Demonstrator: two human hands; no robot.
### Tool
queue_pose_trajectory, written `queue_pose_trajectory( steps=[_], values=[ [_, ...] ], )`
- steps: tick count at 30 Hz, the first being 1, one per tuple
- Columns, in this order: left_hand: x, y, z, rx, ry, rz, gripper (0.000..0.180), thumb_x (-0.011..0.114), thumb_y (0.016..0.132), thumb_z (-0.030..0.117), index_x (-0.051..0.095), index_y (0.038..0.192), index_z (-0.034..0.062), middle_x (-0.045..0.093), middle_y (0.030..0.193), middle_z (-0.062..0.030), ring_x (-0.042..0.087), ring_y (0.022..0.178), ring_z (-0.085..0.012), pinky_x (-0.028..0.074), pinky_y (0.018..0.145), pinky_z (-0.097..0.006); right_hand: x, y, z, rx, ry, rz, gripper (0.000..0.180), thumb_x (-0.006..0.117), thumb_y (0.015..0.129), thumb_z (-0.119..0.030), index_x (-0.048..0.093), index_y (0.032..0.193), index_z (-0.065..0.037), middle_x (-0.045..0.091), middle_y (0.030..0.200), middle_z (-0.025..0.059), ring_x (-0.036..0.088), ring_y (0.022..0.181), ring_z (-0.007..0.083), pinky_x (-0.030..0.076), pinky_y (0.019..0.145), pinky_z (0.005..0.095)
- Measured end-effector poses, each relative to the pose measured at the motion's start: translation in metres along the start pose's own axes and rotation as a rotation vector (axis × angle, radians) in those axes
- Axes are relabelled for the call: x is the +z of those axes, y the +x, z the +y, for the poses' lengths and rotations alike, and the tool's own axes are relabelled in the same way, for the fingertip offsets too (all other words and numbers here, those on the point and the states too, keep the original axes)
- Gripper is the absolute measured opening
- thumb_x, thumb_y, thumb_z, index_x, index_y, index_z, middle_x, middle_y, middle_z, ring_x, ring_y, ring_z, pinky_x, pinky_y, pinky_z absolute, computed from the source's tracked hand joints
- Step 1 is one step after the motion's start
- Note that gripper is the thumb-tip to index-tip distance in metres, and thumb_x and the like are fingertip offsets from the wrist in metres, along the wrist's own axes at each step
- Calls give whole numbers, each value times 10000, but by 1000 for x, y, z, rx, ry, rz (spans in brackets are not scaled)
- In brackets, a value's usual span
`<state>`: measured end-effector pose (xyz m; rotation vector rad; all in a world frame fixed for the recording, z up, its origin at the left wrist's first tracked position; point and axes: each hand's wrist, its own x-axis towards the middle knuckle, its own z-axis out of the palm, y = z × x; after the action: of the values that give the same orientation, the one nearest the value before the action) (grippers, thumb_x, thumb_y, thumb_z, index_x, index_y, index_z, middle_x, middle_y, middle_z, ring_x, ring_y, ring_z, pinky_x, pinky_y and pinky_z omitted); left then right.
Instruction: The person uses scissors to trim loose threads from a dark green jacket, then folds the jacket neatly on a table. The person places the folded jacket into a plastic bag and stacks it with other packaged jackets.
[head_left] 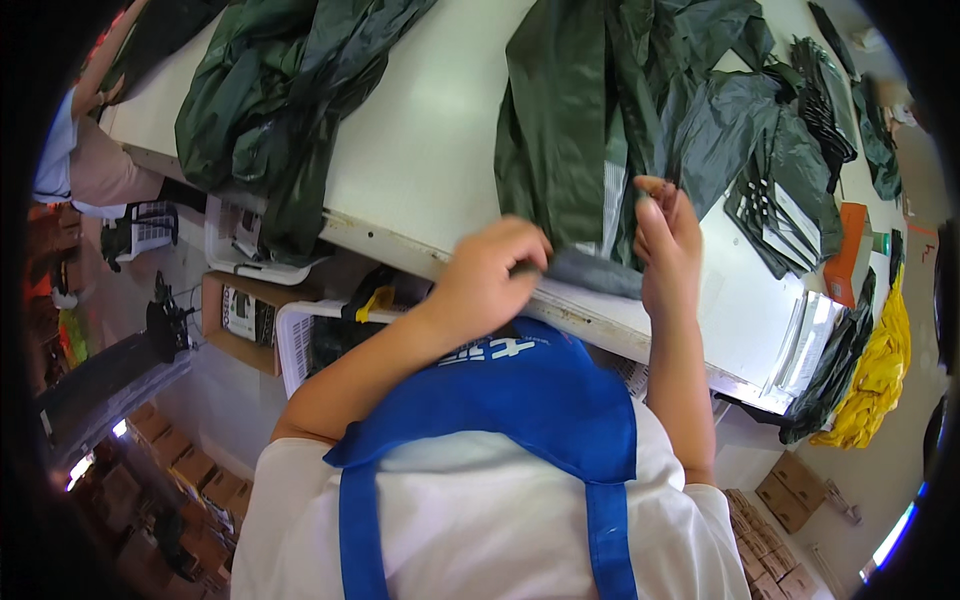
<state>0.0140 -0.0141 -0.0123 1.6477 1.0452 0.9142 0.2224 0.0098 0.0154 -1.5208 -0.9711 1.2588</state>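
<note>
A dark green, shiny waterproof garment (550, 130) lies over the table's near edge in front of me. At its lower end is my left hand (495, 272), slightly blurred, with the fingers curled in on the garment's edge. My right hand (668, 235) is raised beside the garment's right side, fingertips pinched together. Something small and dark shows at those fingertips, too small to name. Between the hands a grey-green folded flap (595, 272) lies along the table edge, and a pale striped strip (613, 195) shows above it.
On the white table (410, 130) lie another dark green garment (260, 120) at left and flat packs with black straps (775, 225) at right. An orange piece (846, 255) stands near a yellow garment (870, 370). Below are white baskets (295, 345) and a cardboard box (212, 310). Someone (90, 150) works far left.
</note>
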Motion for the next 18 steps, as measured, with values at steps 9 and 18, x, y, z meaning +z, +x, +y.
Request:
queue_pose_trajectory(
  steps=[9, 18],
  values=[
    [49, 39, -30, -244, -298, -626, 328, 626, 849, 198, 590, 1126, 25, 612, 1106, -94, 558, 1044, -161, 457, 865, -303, -61, -12, 43, -8, -469, -265, 263, 707, 767, -122, 474, 739, -3, 364, 640, 0, 338, 630, 91, 336, 562, 272],
    [29, 113, -108, -644, -220, 23, 689, 698, 786, 170, 324, 1353, 51, 533, 1112, -124, 577, 908, -199, 502, 676, -318, -80, -25, 14, 101, -579, -59, 174, 612, 861, -135, 623, 878, 38, 607, 722, 48, 518, 666, 82, 430, 629, 227]
  ],
)
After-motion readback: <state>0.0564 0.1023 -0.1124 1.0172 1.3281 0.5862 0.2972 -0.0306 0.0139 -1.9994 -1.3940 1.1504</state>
